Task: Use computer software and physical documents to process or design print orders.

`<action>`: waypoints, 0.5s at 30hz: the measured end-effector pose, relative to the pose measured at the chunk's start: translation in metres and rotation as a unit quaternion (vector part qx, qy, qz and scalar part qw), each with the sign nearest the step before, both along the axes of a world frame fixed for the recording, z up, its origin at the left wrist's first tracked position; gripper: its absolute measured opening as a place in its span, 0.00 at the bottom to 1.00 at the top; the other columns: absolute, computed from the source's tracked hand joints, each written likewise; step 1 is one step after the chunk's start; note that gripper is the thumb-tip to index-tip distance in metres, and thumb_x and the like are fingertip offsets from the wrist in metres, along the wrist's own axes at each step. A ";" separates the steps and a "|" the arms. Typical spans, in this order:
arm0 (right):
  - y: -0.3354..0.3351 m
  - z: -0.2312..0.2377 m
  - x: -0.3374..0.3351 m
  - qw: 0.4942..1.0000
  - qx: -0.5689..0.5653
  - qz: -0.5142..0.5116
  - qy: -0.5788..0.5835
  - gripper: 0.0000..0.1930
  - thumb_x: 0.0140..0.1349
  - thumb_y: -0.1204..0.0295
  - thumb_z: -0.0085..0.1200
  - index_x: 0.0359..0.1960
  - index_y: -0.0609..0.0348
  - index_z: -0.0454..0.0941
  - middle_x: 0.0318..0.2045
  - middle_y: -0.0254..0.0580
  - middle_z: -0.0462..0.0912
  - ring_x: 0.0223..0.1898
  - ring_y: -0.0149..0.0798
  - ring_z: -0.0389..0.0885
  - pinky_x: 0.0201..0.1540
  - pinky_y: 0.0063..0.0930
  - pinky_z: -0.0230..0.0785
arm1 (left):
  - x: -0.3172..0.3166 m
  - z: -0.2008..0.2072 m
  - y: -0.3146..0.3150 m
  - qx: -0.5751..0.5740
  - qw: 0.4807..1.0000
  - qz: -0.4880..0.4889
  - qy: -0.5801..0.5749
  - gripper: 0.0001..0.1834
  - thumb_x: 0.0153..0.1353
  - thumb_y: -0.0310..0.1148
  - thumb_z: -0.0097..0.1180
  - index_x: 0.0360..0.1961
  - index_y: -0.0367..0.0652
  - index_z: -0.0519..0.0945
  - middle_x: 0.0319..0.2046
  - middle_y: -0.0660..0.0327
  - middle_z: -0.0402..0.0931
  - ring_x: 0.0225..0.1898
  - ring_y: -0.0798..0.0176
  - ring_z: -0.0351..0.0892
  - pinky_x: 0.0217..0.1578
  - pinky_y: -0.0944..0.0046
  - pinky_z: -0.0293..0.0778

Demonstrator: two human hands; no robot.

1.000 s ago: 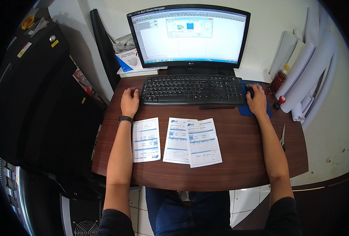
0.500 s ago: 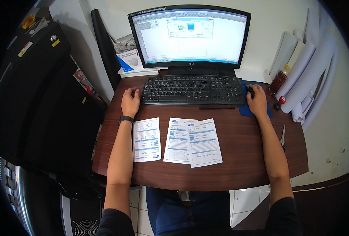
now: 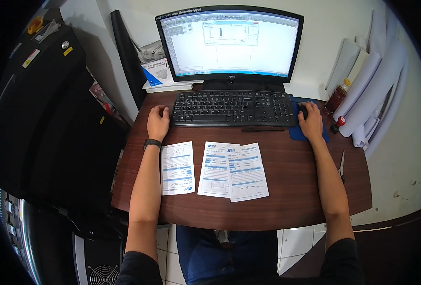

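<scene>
My right hand point(image 3: 311, 122) is wrapped over a black computer mouse point(image 3: 303, 110) on a blue mouse pad point(image 3: 296, 134). My left hand point(image 3: 158, 122) lies on the desk just left of the black keyboard point(image 3: 232, 109); its fingers are loosely bent with a gap between them, and nothing shows in it. A dark watch point(image 3: 152, 143) circles my left wrist. Behind the keyboard, the monitor point(image 3: 229, 57) displays a small dialog window over a white page. Three printed forms with handwriting lie nearer me: one sheet point(image 3: 177, 168) beside my left forearm, and another sheet point(image 3: 214, 164) partly covered by a third point(image 3: 246, 176).
A thin black pen-like stick point(image 3: 262, 130) lies below the keyboard. At right are scissors point(image 3: 342, 166), a red-handled stamp point(image 3: 337, 124), a bottle of dark liquid point(image 3: 336, 97) and rolled white sheets point(image 3: 374, 90). A mask box point(image 3: 159, 71) sits behind; a large black machine point(image 3: 44, 118) stands left.
The pictures in the monitor's dialog window have changed: the green and blue ones are replaced by narrow ones. Both hands stay in place.
</scene>
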State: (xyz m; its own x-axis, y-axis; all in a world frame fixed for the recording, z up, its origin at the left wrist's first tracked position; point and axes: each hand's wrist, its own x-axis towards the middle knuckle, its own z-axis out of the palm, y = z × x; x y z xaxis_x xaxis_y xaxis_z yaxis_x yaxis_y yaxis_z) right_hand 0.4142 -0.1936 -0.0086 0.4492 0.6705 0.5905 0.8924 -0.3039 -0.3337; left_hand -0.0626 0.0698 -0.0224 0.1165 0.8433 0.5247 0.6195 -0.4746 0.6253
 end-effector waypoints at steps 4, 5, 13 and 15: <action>0.002 -0.001 0.000 1.000 0.002 0.000 -0.006 0.19 0.63 0.68 0.57 0.56 0.55 0.79 0.59 0.50 0.77 0.63 0.55 0.73 0.64 0.46 0.67 | -0.002 -0.002 0.002 0.005 1.000 0.005 0.001 0.16 0.70 0.41 0.55 0.47 0.38 0.84 0.45 0.51 0.82 0.47 0.47 0.81 0.49 0.52 0.75; 0.001 0.000 0.000 1.000 0.001 0.000 -0.009 0.19 0.63 0.68 0.57 0.56 0.56 0.79 0.59 0.50 0.77 0.62 0.55 0.74 0.64 0.46 0.67 | -0.001 -0.001 0.001 0.004 1.000 0.005 0.001 0.16 0.70 0.41 0.55 0.47 0.38 0.84 0.45 0.51 0.82 0.47 0.47 0.81 0.49 0.52 0.75; -0.001 0.002 -0.001 1.000 0.001 0.000 -0.005 0.19 0.63 0.68 0.57 0.56 0.56 0.79 0.58 0.51 0.77 0.62 0.56 0.74 0.64 0.47 0.68 | 0.001 0.003 -0.002 -0.013 1.000 0.005 0.010 0.18 0.70 0.40 0.57 0.49 0.36 0.84 0.46 0.48 0.84 0.49 0.46 0.85 0.50 0.55 0.77; 0.000 0.002 -0.002 1.000 0.001 0.000 -0.002 0.19 0.62 0.68 0.57 0.55 0.56 0.79 0.58 0.51 0.77 0.62 0.56 0.74 0.64 0.47 0.68 | -0.001 0.000 0.001 -0.004 1.000 0.005 0.007 0.17 0.70 0.41 0.56 0.48 0.37 0.84 0.45 0.49 0.83 0.48 0.47 0.83 0.49 0.54 0.76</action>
